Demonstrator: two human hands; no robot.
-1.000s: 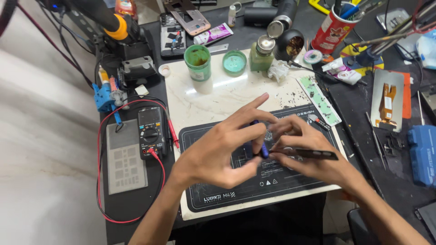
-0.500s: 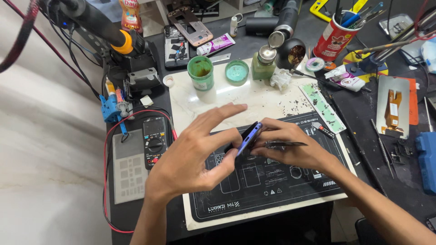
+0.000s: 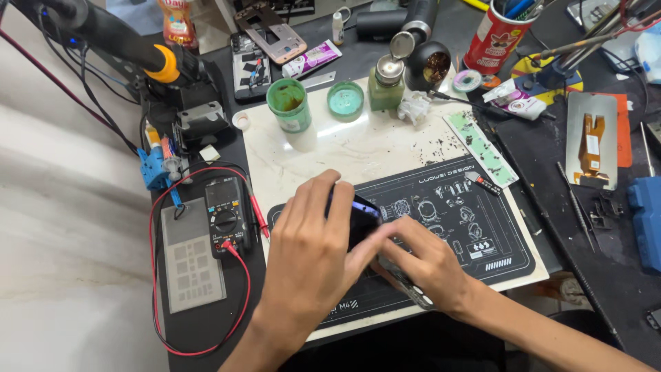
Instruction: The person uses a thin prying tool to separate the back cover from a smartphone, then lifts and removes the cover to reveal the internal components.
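My left hand (image 3: 310, 255) is closed over a dark phone-sized device (image 3: 361, 219), holding it tilted above the black printed work mat (image 3: 475, 227). Only the device's right edge, with a bluish glint, shows past my fingers. My right hand (image 3: 423, 265) lies just to the right of it, fingertips touching the device's lower edge. It also holds a thin dark tool (image 3: 407, 288) flat against the mat. Both hands are at the mat's left half, which rests on a white marble slab (image 3: 358, 148).
A multimeter (image 3: 224, 217) with red leads and a grey stencil plate (image 3: 191, 258) lie to the left. Behind the mat stand a green jar (image 3: 288, 103), its lid (image 3: 345, 100) and a green bottle (image 3: 385, 83). A green circuit strip (image 3: 482, 148), a screwdriver (image 3: 575, 207) and a blue case (image 3: 647, 220) lie right.
The device stood on edge between both hands; now my left hand has closed over it from above. My right hand has shifted lower with the thin tool.
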